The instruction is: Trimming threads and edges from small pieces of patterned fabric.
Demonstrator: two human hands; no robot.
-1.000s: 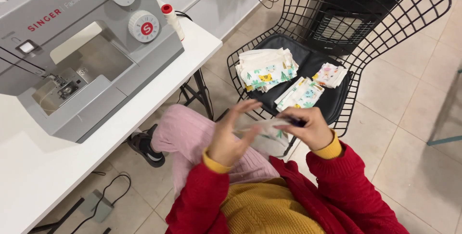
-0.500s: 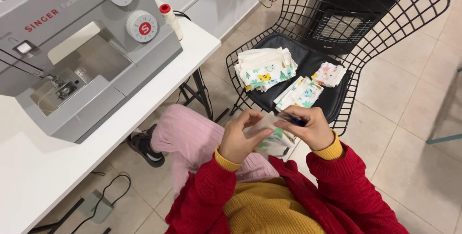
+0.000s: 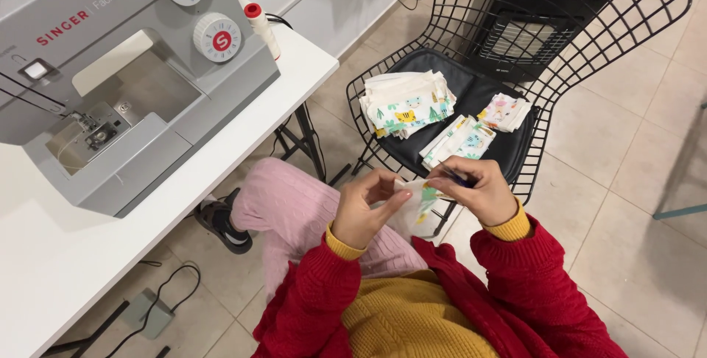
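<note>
Two hands held one small white cloth piece (image 3: pixel 414 207) with little coloured animals on it, up over the pink lap and just in front of the black wire chair (image 3: pixel 589 48). The left hand (image 3: pixel 362 211) had its grip pinching the cloth's edge, and the right hand (image 3: pixel 475 190) had its grip pressed together on the other edge with a dark thin thing in its fingers. More cloth stacks (image 3: pixel 406 104) lay on the chair's dark cushion (image 3: pixel 479 93), and a grey sewing machine (image 3: pixel 110 71) stood on the white table (image 3: pixel 59 269) to the left.
</note>
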